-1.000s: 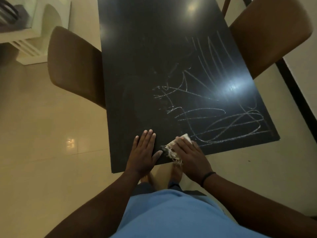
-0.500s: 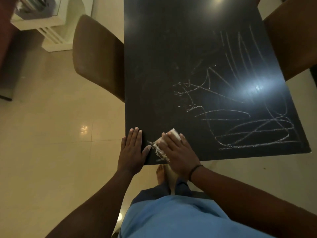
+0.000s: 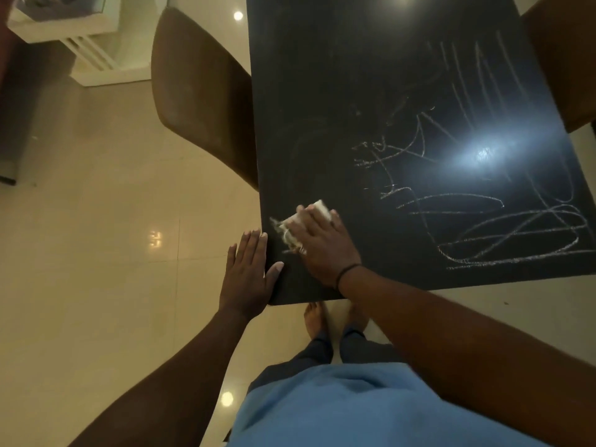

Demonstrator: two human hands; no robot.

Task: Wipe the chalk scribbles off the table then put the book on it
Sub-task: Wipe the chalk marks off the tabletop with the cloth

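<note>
On the near left corner of the black rectangular table (image 3: 322, 91), the right hand (image 3: 322, 250) lies palm down with its fingers spread flat over a small white frayed cloth (image 3: 309, 217), pressing it against the tabletop. The cloth's loose threads stick out from under the fingers toward the table's left edge. Just beside that hand, the left hand (image 3: 246, 279) rests at the table's left edge with its fingers straight and together, the thumb lying on the tabletop and the rest of the hand beside the edge; it grasps nothing.

White chalk scribbles (image 3: 483, 214) cover the right half of the table, well apart from the cloth, running from long strokes at the far side to looping lines near the front edge. The part of the table around the cloth shows only faint smears.

A brown curved chair back (image 3: 200, 98) stands against the table's left side, and another brown chair (image 3: 564, 59) sits at its right side. Below the table's front edge are the person's bare feet (image 3: 317, 321) on the pale glossy tiled floor (image 3: 96, 253).
</note>
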